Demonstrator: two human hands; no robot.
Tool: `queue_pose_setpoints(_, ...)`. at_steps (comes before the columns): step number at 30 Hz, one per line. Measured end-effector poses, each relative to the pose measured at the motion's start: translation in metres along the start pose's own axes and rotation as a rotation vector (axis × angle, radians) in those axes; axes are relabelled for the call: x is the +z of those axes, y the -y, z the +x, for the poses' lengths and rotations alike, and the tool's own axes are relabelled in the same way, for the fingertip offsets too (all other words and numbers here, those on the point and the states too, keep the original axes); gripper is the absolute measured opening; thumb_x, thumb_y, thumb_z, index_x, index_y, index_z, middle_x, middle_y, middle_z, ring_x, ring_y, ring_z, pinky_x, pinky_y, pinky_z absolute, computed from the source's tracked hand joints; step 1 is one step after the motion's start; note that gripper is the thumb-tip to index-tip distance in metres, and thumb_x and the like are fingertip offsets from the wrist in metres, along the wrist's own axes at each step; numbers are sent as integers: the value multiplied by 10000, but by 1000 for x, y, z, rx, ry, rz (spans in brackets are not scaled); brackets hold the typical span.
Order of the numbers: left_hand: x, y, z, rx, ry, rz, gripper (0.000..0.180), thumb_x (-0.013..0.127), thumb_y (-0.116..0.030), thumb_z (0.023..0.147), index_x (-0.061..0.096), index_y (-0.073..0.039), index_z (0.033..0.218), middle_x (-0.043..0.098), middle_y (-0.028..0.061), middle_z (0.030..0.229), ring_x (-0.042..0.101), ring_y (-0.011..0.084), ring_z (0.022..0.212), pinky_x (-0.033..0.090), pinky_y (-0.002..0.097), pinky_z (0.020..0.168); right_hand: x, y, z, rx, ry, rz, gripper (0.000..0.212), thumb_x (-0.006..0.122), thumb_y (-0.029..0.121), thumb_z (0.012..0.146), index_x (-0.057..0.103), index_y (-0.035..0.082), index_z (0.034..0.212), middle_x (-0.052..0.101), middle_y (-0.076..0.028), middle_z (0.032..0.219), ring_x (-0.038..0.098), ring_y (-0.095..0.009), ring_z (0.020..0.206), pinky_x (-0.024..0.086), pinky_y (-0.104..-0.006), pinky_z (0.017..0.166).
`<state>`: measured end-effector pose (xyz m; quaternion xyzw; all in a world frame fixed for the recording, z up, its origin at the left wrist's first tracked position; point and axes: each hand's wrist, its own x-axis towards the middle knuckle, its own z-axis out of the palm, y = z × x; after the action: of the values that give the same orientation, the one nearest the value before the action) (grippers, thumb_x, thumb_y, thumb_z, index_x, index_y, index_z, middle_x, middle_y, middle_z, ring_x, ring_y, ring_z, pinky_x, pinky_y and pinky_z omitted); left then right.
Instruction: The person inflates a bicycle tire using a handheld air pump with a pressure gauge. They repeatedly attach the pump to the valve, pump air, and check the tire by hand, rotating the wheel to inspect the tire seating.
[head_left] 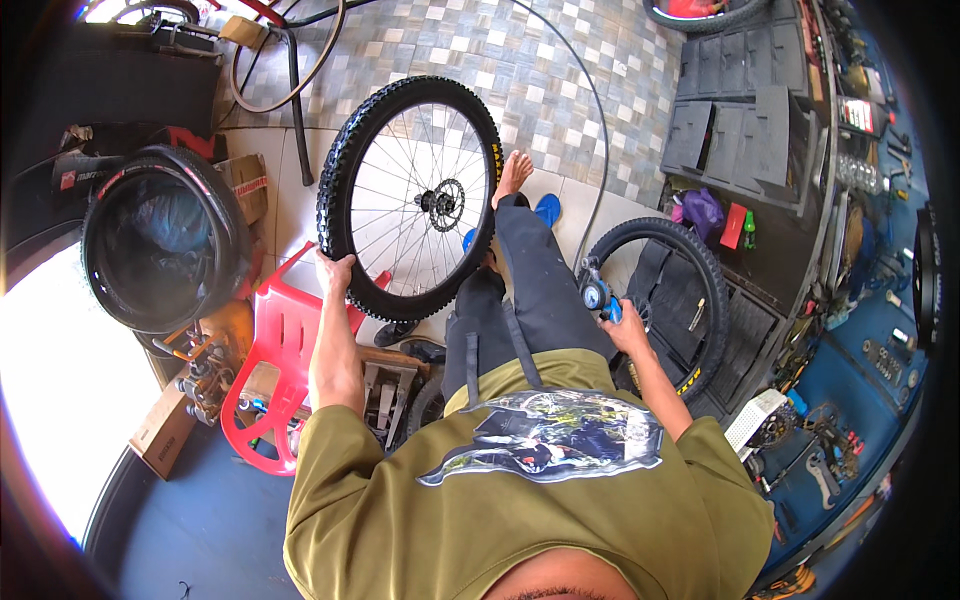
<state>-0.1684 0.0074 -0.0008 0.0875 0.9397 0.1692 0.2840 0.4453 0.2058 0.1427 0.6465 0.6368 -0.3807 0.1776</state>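
Note:
A bicycle wheel [440, 203] with a knobby black tyre, thin spokes and a brake disc at its hub leans upright between my left arm and my legs. My left hand [335, 272] grips the tyre at its lower left, thumb on the near side and the other fingers mostly hidden. My right hand [626, 328] is closed around the blue handle of a tyre inflator with a round gauge [595, 294]. The inflator is apart from the wheel, at the left edge of a second knobby tyre [708, 290]. A black hose [603, 130] runs from near the inflator across the floor.
A red plastic chair [268, 365] stands by my left forearm, near a stack of tyres [100, 245]. Dark drawers [740, 140] line the right, beside a blue bench [880, 385] with tools. My bare foot [514, 175] rests near blue slippers [547, 209].

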Motion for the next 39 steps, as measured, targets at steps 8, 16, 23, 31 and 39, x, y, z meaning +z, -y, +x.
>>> queue_pose_setpoints(8,-6,-24,-12,12,-33,67,916,810,-293,694,413,98,1421,582,331,1315,580,470,1228,461,472,1081,-40,50,75,-39,48,-47,632,823,287,803,539,-11,1282,631,-299,1228,622,-461,1158,500,-496,984)
queue_pose_setpoints(16,-9,-9,4,-41,-90,3,848,808,-241,679,429,88,1363,582,315,1262,600,450,1168,474,472,1051,-51,130,154,-173,-56,26,649,782,234,816,503,-47,1330,587,-313,1276,582,-470,1212,485,-490,1031)
queue_pose_setpoints(23,-25,-59,-4,-46,168,9,1223,878,-591,645,348,87,1514,553,336,1401,573,435,1289,449,438,1106,-42,95,86,-236,-141,103,597,808,226,805,535,-18,1276,640,-266,1203,630,-435,1148,505,-480,980)
queue_pose_setpoints(31,-30,-103,-4,77,144,366,1155,819,-679,648,496,123,1414,624,341,1320,616,437,1251,482,481,1075,31,-18,11,20,-83,21,641,800,250,793,527,-4,1313,624,-298,1237,605,-473,1178,495,-504,999)
queue_pose_setpoints(39,-41,-131,2,173,199,305,868,922,-326,660,532,108,1303,679,308,1212,681,396,1156,534,418,1020,58,-61,-44,214,34,-66,579,753,207,867,523,6,1359,626,-285,1277,615,-447,1205,495,-492,1013)
